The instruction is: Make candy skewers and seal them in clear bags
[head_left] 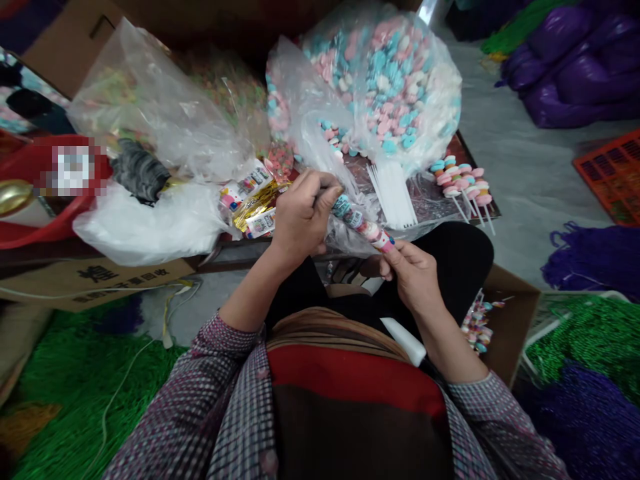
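Note:
Between my hands slants a candy skewer (pixel 361 222) in a see-through printed wrapper, with blue, pink and white candies inside. My left hand (pixel 306 212) pinches its upper end, fingers closed. The lower end sits between the thumb and fingers of my right hand (pixel 413 270). Just beyond lies a bundle of white sticks (pixel 393 195). Beside my left hand are printed wrappers (pixel 260 222) and gold twist ties (pixel 256 205). Candies on sticks (pixel 463 181) rest at the table's right end.
Large plastic bags hold pink and blue candies (pixel 395 87) and greenish candies (pixel 225 93). A red basin (pixel 97 167) stands at left. Beside my right leg, a cardboard box (pixel 517 300) contains finished-looking candy sticks. Green strands (pixel 585 340) and an orange crate (pixel 613 177) are at right.

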Action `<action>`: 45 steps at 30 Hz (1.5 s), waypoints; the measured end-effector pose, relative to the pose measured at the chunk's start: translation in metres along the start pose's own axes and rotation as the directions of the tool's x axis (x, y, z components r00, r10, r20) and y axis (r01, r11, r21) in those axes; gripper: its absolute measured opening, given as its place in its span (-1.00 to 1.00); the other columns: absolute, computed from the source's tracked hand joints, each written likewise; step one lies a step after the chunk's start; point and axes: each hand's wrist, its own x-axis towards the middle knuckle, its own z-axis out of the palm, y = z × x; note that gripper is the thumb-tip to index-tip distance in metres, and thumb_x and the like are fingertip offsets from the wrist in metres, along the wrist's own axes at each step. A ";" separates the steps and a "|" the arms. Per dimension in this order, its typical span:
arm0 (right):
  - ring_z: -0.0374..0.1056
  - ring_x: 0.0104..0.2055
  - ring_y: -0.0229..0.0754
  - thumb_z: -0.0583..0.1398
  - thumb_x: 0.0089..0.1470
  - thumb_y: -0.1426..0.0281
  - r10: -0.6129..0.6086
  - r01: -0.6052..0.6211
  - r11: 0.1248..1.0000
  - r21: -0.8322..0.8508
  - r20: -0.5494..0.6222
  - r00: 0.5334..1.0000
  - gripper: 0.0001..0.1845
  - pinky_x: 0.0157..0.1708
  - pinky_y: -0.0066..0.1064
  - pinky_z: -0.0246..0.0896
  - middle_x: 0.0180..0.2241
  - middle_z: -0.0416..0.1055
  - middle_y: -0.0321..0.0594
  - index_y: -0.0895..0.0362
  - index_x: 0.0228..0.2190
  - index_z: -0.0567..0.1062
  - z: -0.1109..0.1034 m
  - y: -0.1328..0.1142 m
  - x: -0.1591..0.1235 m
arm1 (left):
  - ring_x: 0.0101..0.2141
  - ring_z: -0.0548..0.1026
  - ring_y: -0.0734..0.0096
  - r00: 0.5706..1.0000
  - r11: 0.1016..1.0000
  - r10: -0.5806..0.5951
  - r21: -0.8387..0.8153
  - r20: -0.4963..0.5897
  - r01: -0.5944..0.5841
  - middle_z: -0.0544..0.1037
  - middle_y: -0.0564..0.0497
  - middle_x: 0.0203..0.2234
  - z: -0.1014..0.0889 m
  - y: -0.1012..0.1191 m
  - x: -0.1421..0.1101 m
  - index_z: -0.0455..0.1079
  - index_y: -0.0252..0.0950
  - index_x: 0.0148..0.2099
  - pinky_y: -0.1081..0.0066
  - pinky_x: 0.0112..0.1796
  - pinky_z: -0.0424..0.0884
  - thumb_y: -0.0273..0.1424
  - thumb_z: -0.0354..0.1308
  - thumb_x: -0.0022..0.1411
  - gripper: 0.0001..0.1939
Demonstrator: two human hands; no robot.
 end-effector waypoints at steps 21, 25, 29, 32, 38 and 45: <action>0.16 -0.63 -0.41 0.38 0.06 0.00 -0.030 0.030 0.999 0.022 -0.009 1.000 -0.57 -0.59 -0.50 0.04 -0.65 0.36 -0.42 0.10 -0.51 0.55 -0.001 0.006 0.002 | -0.52 0.36 0.61 0.823 0.578 -0.469 -0.594 0.319 0.560 0.40 0.10 -0.46 -0.002 -0.001 -0.007 0.42 -0.25 -0.31 0.55 -0.52 0.31 -0.37 0.32 0.22 -0.87; 0.12 -0.65 -0.42 0.36 0.07 -0.05 -0.029 0.028 0.997 -0.071 -0.009 1.000 -0.52 -0.62 -0.50 -0.03 -0.69 0.32 -0.42 0.11 -0.54 0.52 -0.001 0.002 0.000 | -0.46 0.40 0.59 0.907 0.736 -0.357 -0.531 0.224 0.420 0.45 0.08 -0.44 -0.001 -0.001 -0.010 0.48 -0.27 -0.33 0.54 -0.46 0.36 -0.32 0.41 0.17 -0.81; 0.08 -0.66 -0.41 0.33 0.09 -0.06 -0.029 0.028 0.997 -0.073 -0.009 1.000 -0.54 -0.62 -0.49 -0.04 -0.69 0.30 -0.44 0.09 -0.46 0.56 -0.001 0.001 -0.001 | -0.47 0.40 0.57 0.906 0.745 -0.358 -0.516 0.227 0.423 0.45 0.09 -0.47 0.000 -0.003 -0.012 0.54 -0.24 -0.23 0.53 -0.47 0.36 -0.23 0.36 0.24 -0.81; 0.09 -0.65 -0.41 0.33 0.12 -0.03 -0.039 0.038 0.998 -0.042 -0.014 0.999 -0.58 -0.61 -0.49 -0.02 -0.68 0.31 -0.44 0.09 -0.42 0.58 -0.001 0.003 0.000 | -0.50 0.40 0.57 0.858 0.661 -0.411 -0.547 0.309 0.514 0.45 0.09 -0.50 0.000 -0.007 -0.013 0.55 -0.21 -0.10 0.54 -0.51 0.34 -0.15 0.32 0.28 -0.74; 0.14 -0.62 -0.41 0.34 0.14 0.03 -0.051 0.051 0.998 -0.037 -0.006 0.999 -0.61 -0.57 -0.49 0.02 -0.64 0.35 -0.43 0.09 -0.44 0.58 -0.001 0.003 0.000 | -0.46 0.42 0.53 0.816 0.618 -0.419 -0.534 0.397 0.577 0.45 0.08 -0.47 0.000 -0.009 -0.014 0.56 -0.21 -0.07 0.54 -0.52 0.36 -0.24 0.42 0.18 -0.70; 0.12 -0.65 -0.42 0.36 0.09 -0.01 -0.031 0.031 0.997 -0.074 -0.004 1.000 -0.59 -0.61 -0.51 -0.02 -0.67 0.34 -0.44 0.09 -0.43 0.59 0.001 0.001 0.000 | -0.37 0.48 0.53 0.861 0.653 -0.405 -0.561 0.308 0.509 0.51 0.07 -0.33 0.006 -0.003 -0.019 0.50 -0.22 -0.12 0.58 -0.46 0.46 -0.39 0.38 0.16 -0.77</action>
